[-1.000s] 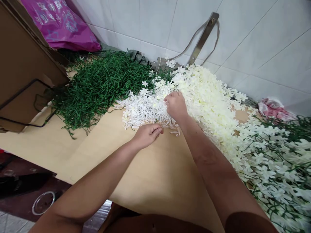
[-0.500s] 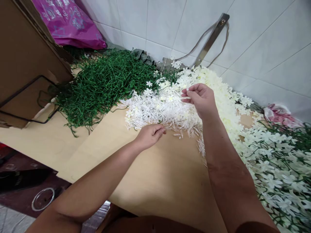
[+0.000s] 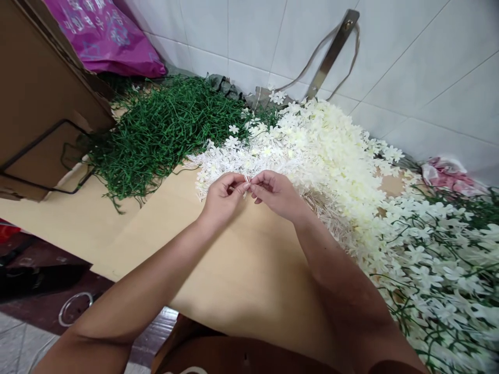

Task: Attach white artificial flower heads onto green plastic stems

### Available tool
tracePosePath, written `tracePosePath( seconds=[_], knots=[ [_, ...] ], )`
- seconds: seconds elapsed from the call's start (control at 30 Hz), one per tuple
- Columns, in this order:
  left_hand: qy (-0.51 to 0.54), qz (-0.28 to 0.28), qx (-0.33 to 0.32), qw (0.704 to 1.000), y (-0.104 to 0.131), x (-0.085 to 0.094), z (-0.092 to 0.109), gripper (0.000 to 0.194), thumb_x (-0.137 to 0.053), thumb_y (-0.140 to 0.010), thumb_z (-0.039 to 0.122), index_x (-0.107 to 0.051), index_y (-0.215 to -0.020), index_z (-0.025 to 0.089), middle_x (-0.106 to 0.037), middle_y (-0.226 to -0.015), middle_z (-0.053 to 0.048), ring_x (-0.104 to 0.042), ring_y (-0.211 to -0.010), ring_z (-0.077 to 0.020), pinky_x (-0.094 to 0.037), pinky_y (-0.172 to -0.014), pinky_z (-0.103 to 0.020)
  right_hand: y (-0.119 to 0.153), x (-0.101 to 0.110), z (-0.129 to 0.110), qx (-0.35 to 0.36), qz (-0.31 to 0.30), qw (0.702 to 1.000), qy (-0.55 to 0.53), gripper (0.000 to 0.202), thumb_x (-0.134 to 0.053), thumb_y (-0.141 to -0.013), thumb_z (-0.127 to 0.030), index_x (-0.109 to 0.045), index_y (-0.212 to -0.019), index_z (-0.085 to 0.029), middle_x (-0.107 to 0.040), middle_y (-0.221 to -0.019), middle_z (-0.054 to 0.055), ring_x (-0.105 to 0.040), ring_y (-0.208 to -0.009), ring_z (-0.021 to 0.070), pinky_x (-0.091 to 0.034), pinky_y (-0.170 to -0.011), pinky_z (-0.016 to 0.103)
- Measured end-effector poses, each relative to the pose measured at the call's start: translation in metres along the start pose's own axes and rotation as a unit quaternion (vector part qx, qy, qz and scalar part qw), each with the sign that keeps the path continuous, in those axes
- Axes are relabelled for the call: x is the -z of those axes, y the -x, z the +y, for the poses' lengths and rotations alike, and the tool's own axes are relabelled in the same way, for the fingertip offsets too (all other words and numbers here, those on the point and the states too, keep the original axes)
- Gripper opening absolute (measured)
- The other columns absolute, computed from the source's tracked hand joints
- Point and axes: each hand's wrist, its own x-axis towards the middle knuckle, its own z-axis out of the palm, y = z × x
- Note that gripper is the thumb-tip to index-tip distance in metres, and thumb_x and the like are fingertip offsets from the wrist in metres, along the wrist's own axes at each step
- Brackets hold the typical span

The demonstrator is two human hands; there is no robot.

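Note:
My left hand [image 3: 226, 196] and my right hand [image 3: 275, 195] meet fingertip to fingertip over the near edge of a heap of thin white sticks [image 3: 218, 162]. My left thumb and forefinger pinch a few of these slim white sticks [image 3: 247, 179], which show at the tips. The right thumb and fingers close in a pinch right beside them; what lies between them is too small to make out. Loose white flower heads [image 3: 331, 135] are piled behind and to the right. Green plastic stems [image 3: 175, 124] lie in a tangled mound at the back left.
Brown board [image 3: 234, 280] covers the table. White flowers on green stems [image 3: 429, 270] spread at the right. A cardboard box [image 3: 42, 93] and a purple bag [image 3: 113, 36] stand at the left. A metal bar [image 3: 333, 54] leans on the tiled wall [image 3: 421, 67].
My right hand has come down and left from above the flower heap to meet my left hand. The left hand has risen slightly and turned, now showing white sticks at its fingertips.

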Motion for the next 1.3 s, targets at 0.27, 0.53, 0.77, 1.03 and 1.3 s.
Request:
tracePosePath(
  seconds=[0.27,0.53,0.77,1.03,1.3],
  knots=[
    [-0.329,-0.061,-0.103,0.937,-0.002,0.001,0.02,0.01,-0.05,-0.081,0.022,-0.057,-0.087,0.021,-0.064,-0.073,0.0,-0.055,-0.064,-0.014,-0.039,-0.061,-0.026,0.012,0.0,0.0,0.075,0.086,0.988,0.107,0.02,-0.07,-0.075,-0.036,-0.059,-0.077,-0.02,-0.064,-0.075,0.0,-0.059,-0.071,0.0121,-0.049,-0.067,0.028],
    [-0.255,-0.157,-0.105,0.948,-0.027,-0.015,0.027,0.022,-0.051,-0.082,0.019,-0.053,-0.104,0.02,-0.062,-0.072,0.002,-0.056,-0.063,-0.0124,-0.041,-0.063,-0.025,-0.001,0.017,0.013,0.057,0.101,0.988,-0.105,0.045,-0.08,-0.057,-0.057,-0.056,-0.069,-0.02,-0.059,-0.062,-0.004,-0.055,-0.056,0.0086,-0.05,-0.055,0.025],
    [-0.318,-0.038,-0.018,0.947,-0.117,-0.009,0.015,0.017,-0.057,-0.083,0.021,-0.064,-0.096,0.015,-0.065,-0.084,-0.006,-0.06,-0.078,-0.017,-0.047,-0.075,-0.031,-0.005,0.038,0.013,0.071,0.19,0.967,-0.152,0.046,-0.081,-0.056,-0.056,-0.055,-0.067,-0.02,-0.057,-0.056,-0.006,-0.054,-0.052,0.0069,-0.049,-0.052,0.022],
    [-0.478,-0.005,-0.101,0.873,-0.165,-0.048,-0.009,0.012,-0.058,-0.083,0.022,-0.07,-0.081,0.017,-0.066,-0.09,-0.01,-0.061,-0.093,-0.0276,-0.044,-0.085,-0.039,-0.002,0.042,0.008,0.056,0.176,0.974,-0.128,0.041,-0.079,-0.062,-0.051,-0.054,-0.07,-0.02,-0.058,-0.062,-0.004,-0.057,-0.057,0.008,-0.053,-0.059,0.025],
    [-0.227,0.041,-0.047,0.972,-0.182,-0.026,0.005,0.005,-0.055,-0.083,0.014,-0.06,-0.083,0.014,-0.056,-0.068,-0.002,-0.057,-0.063,-0.0144,-0.045,-0.066,-0.028,-0.003,0.043,0.009,0.091,0.162,0.973,-0.138,0.043,-0.075,-0.066,-0.055,-0.049,-0.073,-0.021,-0.052,-0.063,-0.006,-0.052,-0.057,0.0066,-0.053,-0.06,0.025]
  ],
)
